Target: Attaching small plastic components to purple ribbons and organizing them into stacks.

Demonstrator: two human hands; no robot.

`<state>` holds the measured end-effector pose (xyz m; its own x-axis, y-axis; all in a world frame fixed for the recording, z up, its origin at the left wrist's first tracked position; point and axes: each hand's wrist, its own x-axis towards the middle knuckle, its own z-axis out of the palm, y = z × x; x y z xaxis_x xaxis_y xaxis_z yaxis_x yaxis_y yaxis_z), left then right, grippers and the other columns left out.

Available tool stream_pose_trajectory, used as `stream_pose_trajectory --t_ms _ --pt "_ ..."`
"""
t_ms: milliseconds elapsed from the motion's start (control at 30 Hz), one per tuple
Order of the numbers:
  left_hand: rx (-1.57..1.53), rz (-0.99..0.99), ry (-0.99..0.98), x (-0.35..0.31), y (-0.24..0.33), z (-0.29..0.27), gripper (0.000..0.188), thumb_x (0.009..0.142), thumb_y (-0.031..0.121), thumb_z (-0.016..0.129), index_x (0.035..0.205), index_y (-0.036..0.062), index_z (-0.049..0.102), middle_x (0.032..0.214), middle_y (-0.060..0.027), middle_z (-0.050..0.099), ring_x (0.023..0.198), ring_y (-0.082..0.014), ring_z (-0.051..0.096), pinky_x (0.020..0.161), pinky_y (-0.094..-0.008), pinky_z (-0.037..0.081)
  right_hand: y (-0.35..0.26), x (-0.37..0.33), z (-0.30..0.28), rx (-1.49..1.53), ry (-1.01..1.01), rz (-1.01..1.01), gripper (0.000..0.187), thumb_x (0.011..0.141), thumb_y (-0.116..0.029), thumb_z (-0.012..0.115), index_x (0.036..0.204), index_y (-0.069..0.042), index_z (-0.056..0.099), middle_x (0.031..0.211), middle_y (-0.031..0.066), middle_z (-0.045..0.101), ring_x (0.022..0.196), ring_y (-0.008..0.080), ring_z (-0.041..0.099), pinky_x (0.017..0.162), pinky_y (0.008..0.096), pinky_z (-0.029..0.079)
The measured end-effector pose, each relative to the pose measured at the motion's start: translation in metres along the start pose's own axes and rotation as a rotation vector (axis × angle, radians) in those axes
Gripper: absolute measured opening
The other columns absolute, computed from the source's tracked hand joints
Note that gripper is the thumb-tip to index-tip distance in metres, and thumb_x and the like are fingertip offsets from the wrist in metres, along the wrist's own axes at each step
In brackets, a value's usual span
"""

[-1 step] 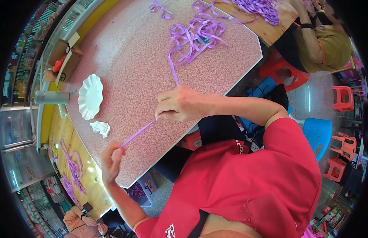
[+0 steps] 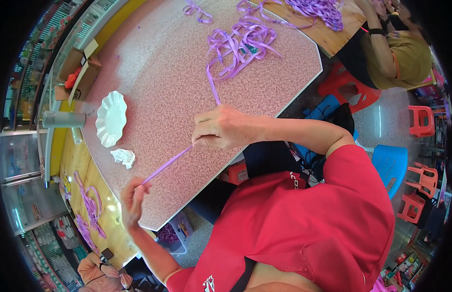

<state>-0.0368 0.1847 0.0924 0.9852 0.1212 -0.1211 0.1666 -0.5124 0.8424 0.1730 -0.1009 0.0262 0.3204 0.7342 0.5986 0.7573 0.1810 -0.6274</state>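
A purple ribbon (image 2: 165,166) is stretched taut between both hands, its long axis running from 8 to 2 o'clock. The left hand (image 2: 132,200) pinches its lower end in closed fingers; the right hand (image 2: 221,127) grips it further up. Beyond, it trails toward 12 into a loose ribbon pile (image 2: 243,44) on the pink speckled desk (image 2: 162,68). A white plate (image 2: 110,118) lies at 9 o'clock.
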Motion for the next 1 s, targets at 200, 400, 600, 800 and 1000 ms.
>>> stream_pose_trajectory --t_ms 200,400,600,800,1000 --pt "-0.068 0.045 0.097 -0.041 -0.035 -0.041 0.03 0.097 0.028 0.051 0.083 0.0024 0.06 0.081 -0.0086 0.06 0.079 -0.0171 0.054 0.079 -0.0333 0.041 -0.005 0.001 0.01 0.107 -0.013 -0.038 0.008 0.085 -0.015 0.069 0.084 -0.008 0.067 0.079 0.0078 0.061 0.07 0.0302 0.063 0.06 0.0393 0.05" --pt "-0.243 0.022 0.252 -0.059 -0.049 -0.055 0.033 0.097 0.031 0.05 0.076 0.0056 0.051 0.074 -0.0055 0.052 0.078 -0.0172 0.052 0.085 -0.0357 0.04 0.014 0.006 -0.021 -0.095 -0.15 -0.027 0.01 0.087 -0.018 0.07 0.087 -0.01 0.065 0.089 0.0049 0.062 0.081 0.0259 0.063 0.073 0.0387 0.051" --pt "-0.175 -0.096 0.379 -0.074 -0.087 -0.072 0.029 0.098 0.027 0.048 0.076 0.0075 0.049 0.072 -0.0028 0.047 0.073 -0.015 0.048 0.086 -0.0341 0.041 0.063 -0.002 -0.096 -0.42 -0.131 -0.177 0.01 0.086 -0.019 0.07 0.085 -0.009 0.067 0.099 0.0032 0.064 0.103 0.0247 0.059 0.095 0.0403 0.043" --pt "-0.268 -0.114 0.642 -0.097 -0.147 -0.107 0.028 0.098 0.026 0.049 0.076 0.0081 0.049 0.071 -0.002 0.046 0.07 -0.0133 0.045 0.074 -0.0299 0.04 0.098 -0.029 -0.164 -0.606 -0.101 -0.002 0.011 0.088 -0.017 0.068 0.088 -0.006 0.068 0.099 0.0049 0.065 0.102 0.0263 0.059 0.094 0.0386 0.045" --pt "-0.035 -0.335 0.714 -0.065 -0.13 -0.092 0.035 0.1 0.037 0.054 0.093 0.0032 0.059 0.081 -0.0023 0.052 0.077 -0.0124 0.048 0.074 -0.0278 0.041 0.08 -0.04 -0.163 -0.33 -0.112 0.418 0.014 0.092 -0.014 0.067 0.096 -0.001 0.069 0.089 0.0064 0.067 0.083 0.0178 0.065 0.075 0.0312 0.051"
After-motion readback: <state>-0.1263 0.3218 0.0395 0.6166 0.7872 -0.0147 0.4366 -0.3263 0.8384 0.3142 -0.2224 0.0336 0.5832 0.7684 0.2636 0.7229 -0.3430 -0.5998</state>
